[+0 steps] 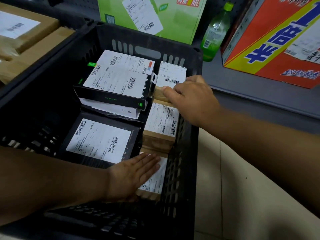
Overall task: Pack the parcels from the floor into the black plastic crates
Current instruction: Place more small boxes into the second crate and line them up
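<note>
Here a black plastic crate (188,153) fills most of the view, its slotted walls rising around a load of labelled parcels. Behind it on a grey shelf (259,94) stand a red and yellow carton (270,40), a green carton (173,19) and, between them, a green bottle (214,32). To the left, in a second black crate (72,37), lie brown cardboard boxes (29,35) with a white label on top.

Inside the near crate, a flat black parcel (97,141) lies at the front with a white shipping label across its face. Behind it a stack of flat boxes (114,85), black and white, sits slightly askew, each bearing barcoded labels. Along the right wall runs a row of small brown cardboard parcels: one at the back (171,73), one in the middle (161,125), and one nearest the camera (155,179).

The right hand (192,99) reaches in over the right rim, its fingers curled round the edge of the back parcel, the thumb (166,91) lying along its brown side. The left hand (131,175) lies flat on the nearest brown parcel, fingers (149,160) straight and together, pressing down on its white label. Pale floor tiles (242,187) show to the right of the crate.
</note>
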`<state>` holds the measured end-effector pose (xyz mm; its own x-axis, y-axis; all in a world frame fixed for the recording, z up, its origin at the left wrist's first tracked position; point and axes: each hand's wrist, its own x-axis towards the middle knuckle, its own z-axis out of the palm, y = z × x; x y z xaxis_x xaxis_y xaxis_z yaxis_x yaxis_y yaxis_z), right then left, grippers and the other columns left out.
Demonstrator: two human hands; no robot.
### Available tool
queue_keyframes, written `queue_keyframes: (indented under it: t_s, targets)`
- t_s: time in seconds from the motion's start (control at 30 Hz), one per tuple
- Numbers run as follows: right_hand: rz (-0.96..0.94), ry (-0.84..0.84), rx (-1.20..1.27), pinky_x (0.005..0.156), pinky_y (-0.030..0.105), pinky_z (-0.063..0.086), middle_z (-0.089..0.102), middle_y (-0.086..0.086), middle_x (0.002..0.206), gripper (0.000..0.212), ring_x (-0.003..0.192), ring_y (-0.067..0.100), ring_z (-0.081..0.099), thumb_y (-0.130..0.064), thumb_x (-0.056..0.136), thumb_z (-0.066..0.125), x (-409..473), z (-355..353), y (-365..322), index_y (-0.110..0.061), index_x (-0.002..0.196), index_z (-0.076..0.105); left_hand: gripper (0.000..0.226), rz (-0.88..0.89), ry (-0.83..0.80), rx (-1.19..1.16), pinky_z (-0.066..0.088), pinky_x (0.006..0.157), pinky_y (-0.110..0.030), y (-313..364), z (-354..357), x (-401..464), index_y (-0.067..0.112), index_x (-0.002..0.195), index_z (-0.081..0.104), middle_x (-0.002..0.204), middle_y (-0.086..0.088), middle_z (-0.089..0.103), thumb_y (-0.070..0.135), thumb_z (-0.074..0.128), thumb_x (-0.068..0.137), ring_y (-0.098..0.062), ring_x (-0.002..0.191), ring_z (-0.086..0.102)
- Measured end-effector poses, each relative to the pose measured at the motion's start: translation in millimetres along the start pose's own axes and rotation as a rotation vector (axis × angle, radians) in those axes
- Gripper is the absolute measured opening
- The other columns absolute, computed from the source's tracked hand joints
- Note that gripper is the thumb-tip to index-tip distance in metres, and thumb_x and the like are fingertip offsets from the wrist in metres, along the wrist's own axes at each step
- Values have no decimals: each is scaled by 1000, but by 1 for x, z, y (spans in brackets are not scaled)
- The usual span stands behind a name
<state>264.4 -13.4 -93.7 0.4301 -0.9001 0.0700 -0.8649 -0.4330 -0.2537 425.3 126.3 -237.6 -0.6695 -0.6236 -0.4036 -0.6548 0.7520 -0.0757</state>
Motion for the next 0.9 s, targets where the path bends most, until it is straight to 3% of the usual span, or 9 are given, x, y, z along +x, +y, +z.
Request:
queue_keyframes:
  t_s: [0.23,0.37,0.4,0.47,0.53,0.63,0.73,0.83,0.9]
  targets:
    - [36,-1,61,92,32,28,53,-13,75,53,121,15,36,-53,94,34,0,1,0,-19,72,69,92,28,-4,81,-33,98,-44,-3,1,0,-5,135,-34,136,-26,-44,59,16,92,-39,126,-41]
    - [71,14,122,96,32,31,52,-7,89,40,121,12,34,-46,90,43,-2,-4,-1,-19,74,68,104,87,-12,128,-33,103,-44,-9,-8,2,0,138,-32,141,-21,-41,74,16,83,-33,130,-40]
    - [72,11,129,98,32,32,50,-6,94,36,122,12,34,-44,88,45,-3,-5,0,-20,76,68,104,111,28,121,-29,108,-44,-13,-12,1,2,143,-25,146,-21,-32,75,19,83,-32,136,-32]
    - [73,-3,132,100,33,32,50,-5,102,29,124,13,33,-43,87,46,-3,-4,1,-23,80,66,95,196,137,139,-4,115,-43,-21,-23,-2,3,149,11,155,-20,13,72,23,85,-30,145,11]
    - [76,-7,152,101,33,34,55,-2,108,21,123,13,34,-41,84,48,-2,-2,4,-28,78,62,79,225,183,125,20,109,-40,-28,-42,-11,7,141,38,142,-11,47,65,32,87,-25,131,44]
    - [69,25,298,103,38,35,57,2,113,13,121,14,36,-32,83,51,-2,-1,7,-27,82,63,59,170,347,133,33,100,-37,-40,-75,-26,11,134,46,133,-8,55,51,40,91,-24,119,51]
    - [-15,182,397,109,39,29,48,1,134,37,129,19,33,-19,85,52,-14,-6,10,-20,122,58,57,-8,466,166,34,97,-38,-49,-114,-33,10,131,51,131,-10,56,49,38,92,-27,114,55]
    - [-133,447,261,107,39,27,44,3,139,57,127,23,37,-16,79,56,-35,-19,25,-18,135,48,57,-104,587,169,37,92,-41,-40,-151,-31,8,127,51,128,-14,57,50,38,91,-32,112,53]
    - [-162,444,160,106,40,24,42,3,142,64,128,23,36,-19,78,57,-52,-30,49,-18,140,41,57,-110,643,173,39,90,-41,-25,-179,-20,7,125,53,126,-14,57,50,39,91,-31,111,51]
